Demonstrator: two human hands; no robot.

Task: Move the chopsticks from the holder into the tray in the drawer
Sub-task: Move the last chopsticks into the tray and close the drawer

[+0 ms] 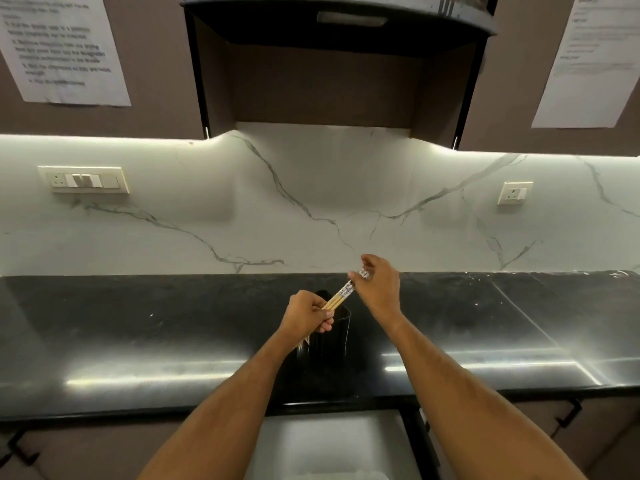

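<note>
A bundle of wooden chopsticks point(341, 295) with patterned white tops is held above the black holder point(330, 332), which stands on the dark counter. My left hand point(310, 315) is closed around the middle of the bundle. My right hand point(379, 289) pinches the patterned top ends between thumb and fingers. The chopsticks' lower tips show just under my left hand, at the holder's mouth. The open drawer point(332, 441) lies below the counter edge, with a pale tray point(343, 474) partly visible at the bottom of the view.
The black countertop point(138, 341) runs left and right, backed by a white marble wall point(311, 202) with two socket plates. A dark range hood point(339, 46) hangs overhead. Cabinet handles point(568, 415) flank the drawer. Paper sheets hang on the upper cabinets.
</note>
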